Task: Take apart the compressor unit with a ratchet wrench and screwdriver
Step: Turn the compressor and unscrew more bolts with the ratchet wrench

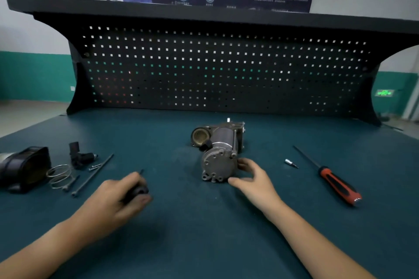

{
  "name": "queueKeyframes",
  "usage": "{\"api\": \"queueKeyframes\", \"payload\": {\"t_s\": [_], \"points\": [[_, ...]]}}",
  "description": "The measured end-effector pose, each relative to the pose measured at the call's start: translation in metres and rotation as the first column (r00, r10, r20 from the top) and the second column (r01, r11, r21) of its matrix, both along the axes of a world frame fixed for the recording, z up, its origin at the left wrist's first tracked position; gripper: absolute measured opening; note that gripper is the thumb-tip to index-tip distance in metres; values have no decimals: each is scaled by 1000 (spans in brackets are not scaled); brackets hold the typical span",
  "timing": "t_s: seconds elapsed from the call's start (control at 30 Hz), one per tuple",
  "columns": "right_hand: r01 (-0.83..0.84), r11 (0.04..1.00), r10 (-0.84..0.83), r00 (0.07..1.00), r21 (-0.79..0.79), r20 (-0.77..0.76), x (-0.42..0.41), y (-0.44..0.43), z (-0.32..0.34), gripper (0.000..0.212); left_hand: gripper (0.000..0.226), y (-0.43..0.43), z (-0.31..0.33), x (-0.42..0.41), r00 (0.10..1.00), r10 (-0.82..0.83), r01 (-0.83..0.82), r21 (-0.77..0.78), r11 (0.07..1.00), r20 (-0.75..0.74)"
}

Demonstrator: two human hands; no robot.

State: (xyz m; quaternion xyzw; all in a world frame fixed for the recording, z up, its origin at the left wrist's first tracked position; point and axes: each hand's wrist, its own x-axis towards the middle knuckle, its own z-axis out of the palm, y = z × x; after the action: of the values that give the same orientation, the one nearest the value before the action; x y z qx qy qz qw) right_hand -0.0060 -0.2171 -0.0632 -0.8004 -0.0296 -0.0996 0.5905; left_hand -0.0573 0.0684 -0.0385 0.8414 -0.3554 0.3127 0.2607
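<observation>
The grey metal compressor unit [218,149] lies on the green mat in the middle of the bench, its round end plate facing me. My right hand [251,179] touches the plate's right side, with fingers and thumb spread around its edge. My left hand [122,195], blurred, grips a dark tool handle [136,191] left of the unit; a thin tip shows above the fingers. A red and black screwdriver [333,182] lies at the right. A small silver socket bit [291,163] sits between the screwdriver and the unit.
At the left lie a black housing [23,169], a black connector part [79,156], wire rings [60,175] and long bolts [93,174]. A black pegboard [215,68] stands along the bench's back edge.
</observation>
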Motion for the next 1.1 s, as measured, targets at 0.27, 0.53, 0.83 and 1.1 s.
{"api": "queueKeyframes", "payload": {"t_s": [0.27, 0.53, 0.83, 1.1], "points": [[256, 961, -235, 955, -103, 179, -11, -3, 11, 3, 30, -43, 39, -6, 836, -524, -128, -987, 99, -161], [5, 865, 95, 980, 503, -174, -34, 23, 18, 18, 44, -108, 32, -43, 850, -526, -135, -979, -152, -35], [-14, 660, 250, 947, 751, -202, -27, 17, 21, 17, 46, -131, 22, -54, 905, -426, -26, -994, -103, 20], [8, 647, 231, 951, 762, -207, -14, 13, 19, 14, 40, -146, 17, -45, 924, -382, 29, -999, -20, 34]]}}
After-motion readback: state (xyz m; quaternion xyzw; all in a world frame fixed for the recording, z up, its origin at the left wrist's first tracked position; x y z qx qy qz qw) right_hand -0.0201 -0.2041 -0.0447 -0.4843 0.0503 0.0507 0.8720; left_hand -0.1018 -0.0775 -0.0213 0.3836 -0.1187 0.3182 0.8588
